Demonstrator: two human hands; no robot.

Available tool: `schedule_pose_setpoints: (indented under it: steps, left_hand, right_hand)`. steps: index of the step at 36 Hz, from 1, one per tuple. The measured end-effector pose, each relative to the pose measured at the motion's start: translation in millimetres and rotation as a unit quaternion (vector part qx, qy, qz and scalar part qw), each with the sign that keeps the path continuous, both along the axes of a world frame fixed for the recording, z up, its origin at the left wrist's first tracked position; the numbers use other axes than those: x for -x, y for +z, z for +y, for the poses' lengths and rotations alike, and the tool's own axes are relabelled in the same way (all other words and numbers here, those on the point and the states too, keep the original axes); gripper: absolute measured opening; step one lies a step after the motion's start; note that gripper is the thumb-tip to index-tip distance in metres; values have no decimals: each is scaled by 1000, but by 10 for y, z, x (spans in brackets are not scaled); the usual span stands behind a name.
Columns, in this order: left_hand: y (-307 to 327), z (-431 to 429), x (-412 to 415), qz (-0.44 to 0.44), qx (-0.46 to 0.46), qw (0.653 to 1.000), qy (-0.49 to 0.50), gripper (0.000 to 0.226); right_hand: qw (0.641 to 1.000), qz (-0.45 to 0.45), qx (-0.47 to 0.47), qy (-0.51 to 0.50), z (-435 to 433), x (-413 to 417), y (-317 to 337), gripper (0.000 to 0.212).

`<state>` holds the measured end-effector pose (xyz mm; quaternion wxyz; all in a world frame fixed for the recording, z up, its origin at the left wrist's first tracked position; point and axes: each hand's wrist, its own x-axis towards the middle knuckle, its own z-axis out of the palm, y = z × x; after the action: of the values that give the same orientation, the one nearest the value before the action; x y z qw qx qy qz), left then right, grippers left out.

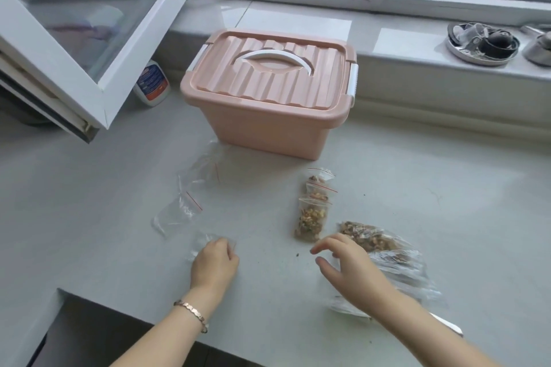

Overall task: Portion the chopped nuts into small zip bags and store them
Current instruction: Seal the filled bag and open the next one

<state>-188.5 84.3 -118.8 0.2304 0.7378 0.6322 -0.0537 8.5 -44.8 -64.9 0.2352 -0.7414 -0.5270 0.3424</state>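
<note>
Three small zip bags [313, 211] filled with chopped nuts [310, 225] lie overlapping in a short row, red seal strips toward the far end; just to their right sprawls a large clear bag [384, 247] of more nuts, wrinkled, on its side; two empty zip bags [179, 213] lie flat well to the left; a crumpled empty bag [202, 243] is pinched by the left hand [214, 259]; behind stands a pink storage box [265, 116], lid on.

Soft window daylight, wide-angle edge warp
</note>
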Motion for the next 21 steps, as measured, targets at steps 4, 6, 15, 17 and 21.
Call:
schedule_pose_setpoints:
  steps: [4,6,15,17,21]
  left_hand:
    - [374,-188,-322,-194,1,978,75,19]
    - [664,-311,-541,-299,16,950,86,22]
    - [1402,-887,-1109,-466,157,870,-12,12]
    - [1391,-950,-1161,-466,176,867,-23,11]
    - [1345,-1034,-1219,-469,198,861,-10,15]
  right_hand:
    - [997,27,-43,-57,-56,-17,196,13]
    - [989,67,-68,-114,-66,-16,313,13]
    - [919,257,-127,-271,-291,-90,831,11]
    - [911,273,-128,-281,-388,-127,883,13]
    - [896,290,-113,-316,-574,-180,905,17]
